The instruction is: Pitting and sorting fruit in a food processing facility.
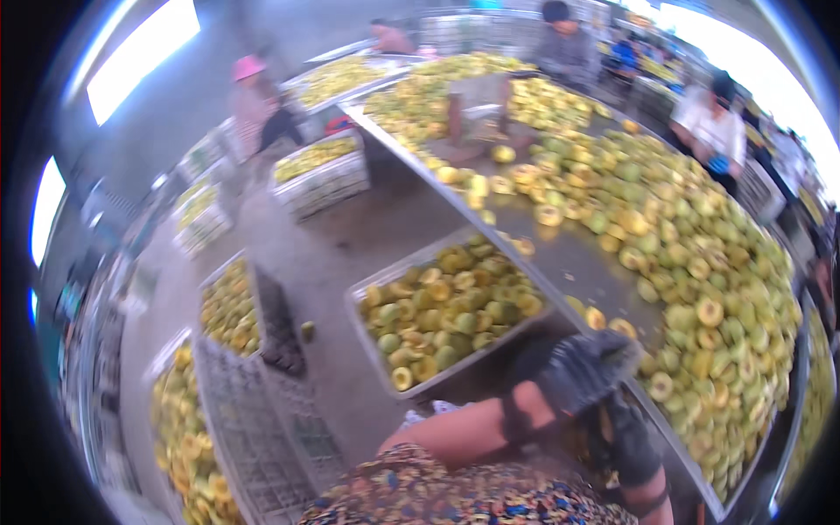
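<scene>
My left hand, in a dark glove, is over the near edge of a metal table. Its fingers are curled closed, and what they hold, if anything, is blurred. Just below it is my right hand, also dark-gloved, with bent fingers close to the left hand. A small yellowish patch shows at its fingers, too smeared to name. Yellow-green halved fruit, peach-like with round pit hollows, lies heaped on the table beyond my hands. A few fruit halves lie near my left hand.
A crate of fruit halves stands on the floor left of the table. More full crates stand farther left, beside an upright pale crate. Co-workers are around the table's far side. A raised metal frame edge borders the table.
</scene>
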The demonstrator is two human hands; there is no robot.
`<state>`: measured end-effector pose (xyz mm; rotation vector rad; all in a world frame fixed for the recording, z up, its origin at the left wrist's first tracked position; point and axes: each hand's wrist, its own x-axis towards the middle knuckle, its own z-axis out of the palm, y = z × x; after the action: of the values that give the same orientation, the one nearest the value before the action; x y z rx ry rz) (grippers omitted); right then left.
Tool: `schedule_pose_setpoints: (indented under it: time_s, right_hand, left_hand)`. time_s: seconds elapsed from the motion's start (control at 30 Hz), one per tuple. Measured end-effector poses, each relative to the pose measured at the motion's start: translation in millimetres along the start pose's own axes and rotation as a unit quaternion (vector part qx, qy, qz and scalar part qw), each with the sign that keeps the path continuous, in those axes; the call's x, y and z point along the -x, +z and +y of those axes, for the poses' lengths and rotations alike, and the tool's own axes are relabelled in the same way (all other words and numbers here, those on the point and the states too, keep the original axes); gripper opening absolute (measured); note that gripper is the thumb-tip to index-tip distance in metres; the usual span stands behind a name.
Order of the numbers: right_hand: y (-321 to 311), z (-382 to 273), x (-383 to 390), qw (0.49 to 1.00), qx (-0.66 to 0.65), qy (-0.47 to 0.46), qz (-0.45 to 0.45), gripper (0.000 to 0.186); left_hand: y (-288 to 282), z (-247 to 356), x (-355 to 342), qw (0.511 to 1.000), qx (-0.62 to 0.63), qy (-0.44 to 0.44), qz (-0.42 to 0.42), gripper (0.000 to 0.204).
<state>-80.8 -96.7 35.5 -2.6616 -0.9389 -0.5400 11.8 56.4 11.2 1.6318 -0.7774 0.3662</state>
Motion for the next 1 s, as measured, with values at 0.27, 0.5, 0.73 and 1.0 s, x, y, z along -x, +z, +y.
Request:
schedule_pose_setpoints:
  time_s: [0.27, 0.5, 0.73, 1.0]
  right_hand:
    - [-10.0, 6.9, -0.2, 0.851, -0.501, 0.133, -0.085, 0.037]
    - [7.4, 10.0, 19.0, 0.827, -0.503, 0.229, -0.098, 0.037]
    - [59.0, 70.6, 124.5, 0.913, -0.062, 0.253, -0.313, 0.037]
    - [177.3, 88.5, 221.0, 0.805, -0.424, 0.39, -0.141, 0.037]
  left_hand:
    - [0.0, 11.8, -9.9, 0.712, 0.639, -0.286, -0.053, 0.026]
    - [15.5, 17.2, -8.7, 0.71, 0.622, -0.329, 0.031, 0.025]
    - [-125.4, -137.8, 42.2, 0.916, -0.243, -0.316, 0.052, 0.026]
    - [-35.1, -142.4, -84.6, 0.856, -0.443, -0.09, -0.251, 0.042]
